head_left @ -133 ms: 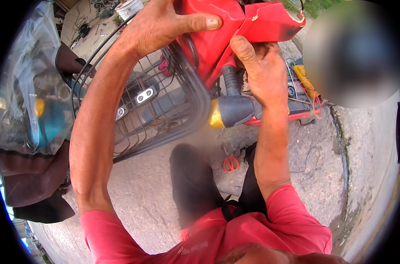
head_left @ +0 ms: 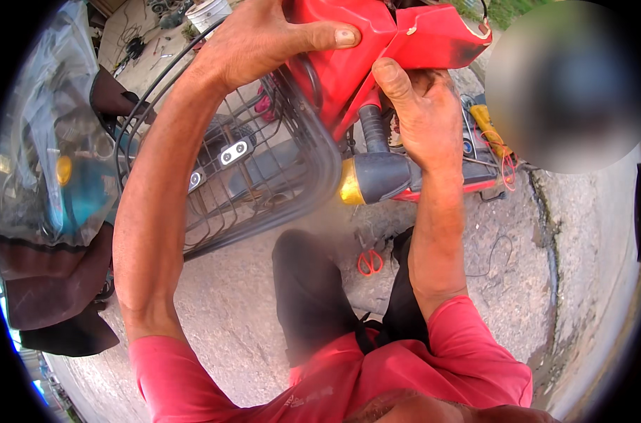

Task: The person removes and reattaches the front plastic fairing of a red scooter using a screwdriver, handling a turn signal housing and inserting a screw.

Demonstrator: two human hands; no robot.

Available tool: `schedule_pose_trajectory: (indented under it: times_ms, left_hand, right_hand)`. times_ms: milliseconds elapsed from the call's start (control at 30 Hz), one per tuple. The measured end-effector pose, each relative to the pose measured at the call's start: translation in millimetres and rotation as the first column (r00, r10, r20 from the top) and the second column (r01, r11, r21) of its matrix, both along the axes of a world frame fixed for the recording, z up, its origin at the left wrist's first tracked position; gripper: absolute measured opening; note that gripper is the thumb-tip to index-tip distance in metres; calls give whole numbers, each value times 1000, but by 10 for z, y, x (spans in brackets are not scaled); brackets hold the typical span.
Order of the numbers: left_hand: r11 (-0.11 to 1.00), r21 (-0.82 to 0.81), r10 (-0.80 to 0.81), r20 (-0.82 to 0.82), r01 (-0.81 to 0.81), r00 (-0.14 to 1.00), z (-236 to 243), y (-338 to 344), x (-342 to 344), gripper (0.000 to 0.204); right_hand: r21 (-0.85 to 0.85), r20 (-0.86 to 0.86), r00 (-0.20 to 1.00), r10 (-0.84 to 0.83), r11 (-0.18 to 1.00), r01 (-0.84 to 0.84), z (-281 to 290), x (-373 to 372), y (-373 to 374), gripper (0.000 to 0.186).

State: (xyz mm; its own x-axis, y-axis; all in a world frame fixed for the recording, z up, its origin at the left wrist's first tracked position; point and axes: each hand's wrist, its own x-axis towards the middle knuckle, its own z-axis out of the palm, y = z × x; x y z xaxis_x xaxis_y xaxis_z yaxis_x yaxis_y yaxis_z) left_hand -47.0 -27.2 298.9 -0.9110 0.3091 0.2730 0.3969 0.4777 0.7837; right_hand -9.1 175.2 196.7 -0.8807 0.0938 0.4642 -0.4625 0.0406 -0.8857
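Note:
A red plastic body panel (head_left: 345, 74) of a vehicle, chipped and smudged dark at its right end, is between my hands at the top of the view. My left hand (head_left: 260, 42) grips its left side, thumb laid across the red face and the other fingers out of sight. My right hand (head_left: 430, 120) holds the lower edge from the right, thumb pressed up against the panel and fingers curled behind it. Just below sits a black lamp housing with an amber lens (head_left: 351, 182), on a ribbed dark stem (head_left: 373, 128).
A black wire basket (head_left: 320, 173) stands under my left forearm. Orange-handled scissors (head_left: 370, 262) lie on the concrete by my legs. A yellow tool (head_left: 491, 130) with red wire rests at right. Clear plastic sheeting (head_left: 38, 127) covers something at left. A white bucket (head_left: 208, 10) is farther back.
The panel and both hands appear very slightly farther right. Both grips stay the same.

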Motion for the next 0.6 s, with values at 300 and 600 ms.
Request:
schedule_pose_trajectory:
  times_ms: [300, 600]
  left_hand:
    - [986, 52, -152, -102, 158, 983, -87, -104, -99, 127]
    - [998, 11, -62, -90, 63, 994, -81, 13, -7, 129]
  right_hand:
    - [-25, -53, 998, -18, 1000, 17, -154, -60, -78, 58]
    - [49, 27, 998, 58, 997, -59, -13, -25, 61, 60]
